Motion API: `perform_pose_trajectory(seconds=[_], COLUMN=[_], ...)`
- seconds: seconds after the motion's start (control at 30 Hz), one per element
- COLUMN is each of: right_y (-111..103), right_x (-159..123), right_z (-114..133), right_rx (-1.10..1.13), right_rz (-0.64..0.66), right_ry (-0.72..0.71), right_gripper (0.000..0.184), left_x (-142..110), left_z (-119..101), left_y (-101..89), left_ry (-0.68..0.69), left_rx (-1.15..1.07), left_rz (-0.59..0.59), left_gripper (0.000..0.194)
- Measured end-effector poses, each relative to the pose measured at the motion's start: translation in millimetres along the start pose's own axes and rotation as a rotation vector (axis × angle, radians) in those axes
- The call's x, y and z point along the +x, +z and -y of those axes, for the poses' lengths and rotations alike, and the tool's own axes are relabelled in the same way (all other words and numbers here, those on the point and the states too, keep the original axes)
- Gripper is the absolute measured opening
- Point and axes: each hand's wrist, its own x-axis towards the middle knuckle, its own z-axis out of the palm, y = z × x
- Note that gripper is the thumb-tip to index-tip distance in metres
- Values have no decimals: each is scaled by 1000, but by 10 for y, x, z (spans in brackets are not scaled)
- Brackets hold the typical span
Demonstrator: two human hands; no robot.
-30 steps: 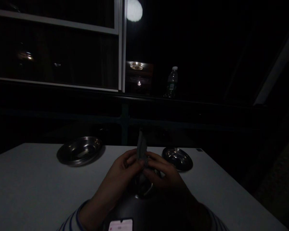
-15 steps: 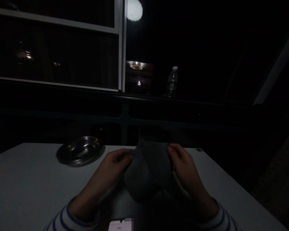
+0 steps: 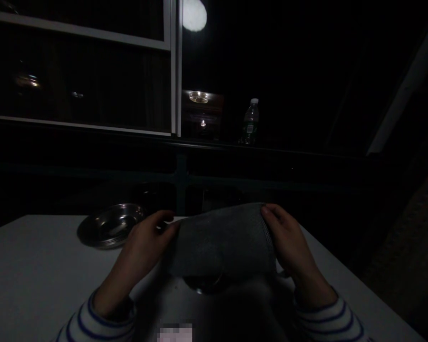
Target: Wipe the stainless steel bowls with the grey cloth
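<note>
A grey cloth hangs stretched between my two hands above the white table. My left hand pinches its left upper corner between thumb and fingers. At the right upper corner, my right hand grips the cloth with thumb and fingers closed. Below the lower edge of the cloth shows part of a shiny round metal dish, the remainder hidden behind the cloth. To the left of my left hand sit nested metal bowls.
A phone-like pale thing lies at the near edge, partly blurred out. Beyond the table, a plastic bottle stands on a ledge by the window frame. The room is very dark.
My hands have moved apart, pulling the cloth wider and flatter. The cloth's lower edge has risen, and the metal dish beneath has come into sight. The view has shifted slightly.
</note>
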Motion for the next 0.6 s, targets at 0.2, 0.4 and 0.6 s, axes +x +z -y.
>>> perform_pose_trajectory(seconds=[0.2, 0.4, 0.6], right_y=[122, 168, 194], right_x=[-115, -166, -179], right_z=[110, 197, 204], right_rx=[423, 658, 678], right_rz=[67, 65, 47], right_ry=[122, 216, 213], right_gripper=[26, 13, 7], left_x=[-236, -361, -339], left_z=[-238, -413, -404], left_y=[61, 231, 341], left_ry=[199, 71, -1], left_rx=[-151, -511, -572], left_rz=[220, 512, 367], left_gripper=[46, 61, 18])
